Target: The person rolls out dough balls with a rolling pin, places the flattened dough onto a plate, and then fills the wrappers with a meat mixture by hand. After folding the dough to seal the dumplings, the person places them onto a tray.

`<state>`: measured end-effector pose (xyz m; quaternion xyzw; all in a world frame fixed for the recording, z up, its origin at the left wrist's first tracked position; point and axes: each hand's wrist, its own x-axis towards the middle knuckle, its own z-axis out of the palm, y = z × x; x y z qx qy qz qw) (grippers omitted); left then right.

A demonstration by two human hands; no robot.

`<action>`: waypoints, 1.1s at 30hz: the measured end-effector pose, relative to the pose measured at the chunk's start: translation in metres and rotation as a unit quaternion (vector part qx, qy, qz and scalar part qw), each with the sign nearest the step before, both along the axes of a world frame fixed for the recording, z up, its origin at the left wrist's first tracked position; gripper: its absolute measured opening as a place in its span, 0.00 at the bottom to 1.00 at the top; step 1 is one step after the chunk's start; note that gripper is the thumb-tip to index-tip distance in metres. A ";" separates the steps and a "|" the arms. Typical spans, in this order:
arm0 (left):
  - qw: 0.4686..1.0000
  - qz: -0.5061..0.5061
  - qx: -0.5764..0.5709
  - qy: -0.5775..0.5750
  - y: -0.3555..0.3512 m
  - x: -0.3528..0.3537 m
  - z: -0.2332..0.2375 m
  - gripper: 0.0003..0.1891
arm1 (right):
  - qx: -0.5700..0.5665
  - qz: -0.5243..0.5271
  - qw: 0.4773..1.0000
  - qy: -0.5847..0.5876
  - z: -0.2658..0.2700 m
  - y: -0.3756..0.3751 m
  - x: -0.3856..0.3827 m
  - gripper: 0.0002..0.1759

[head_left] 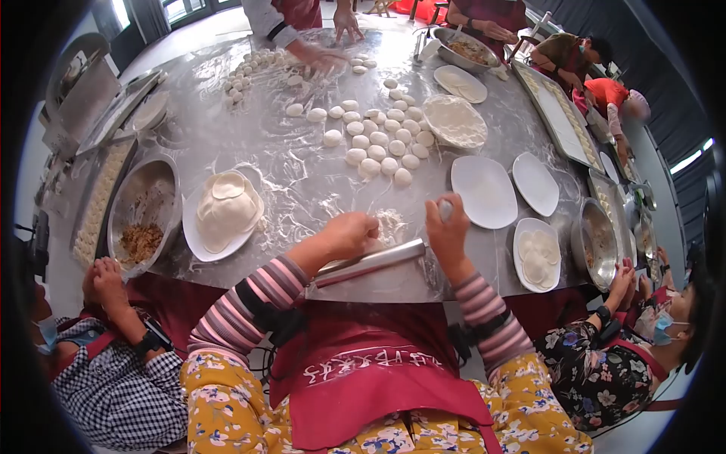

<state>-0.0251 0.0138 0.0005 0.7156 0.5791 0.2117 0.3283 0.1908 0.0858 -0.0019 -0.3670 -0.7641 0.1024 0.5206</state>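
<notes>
My left hand is closed over the floury table, fingers curled, with a whitish bit showing under them. To its right, my right hand is raised, its fingers bent round a small greyish shape; I cannot tell what either hand holds. A shiny metal rolling pin lies slantwise between my wrists, close to the table's near edge. Loose flour is scattered just beyond it. Farther out, several small flattened dough pieces lie in a cluster. White plates stand beyond my right hand, and one plate nearby carries round dough wrappers.
At left, a plate bears a stack of wrappers beside a steel bowl of filling. Trays of dumplings line both sides. Another person's hands work over dough across the table. People sit close on both sides.
</notes>
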 end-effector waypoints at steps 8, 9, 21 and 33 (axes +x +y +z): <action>0.997 -0.009 -0.050 -0.054 -0.012 -0.003 0.011 0.06 | -0.086 0.006 0.994 0.065 -0.005 -0.015 0.011 0.11; 0.998 -0.013 -0.050 -0.047 -0.010 -0.001 0.011 0.06 | -0.040 0.009 0.998 0.044 0.006 -0.004 -0.005 0.11; 0.989 0.041 -0.070 -0.127 -0.010 -0.009 -0.007 0.08 | -0.079 -0.019 0.996 0.021 -0.003 -0.058 0.036 0.10; 0.998 -0.025 0.009 0.052 -0.004 0.004 0.007 0.07 | -0.047 0.000 0.999 0.010 -0.003 -0.018 0.012 0.11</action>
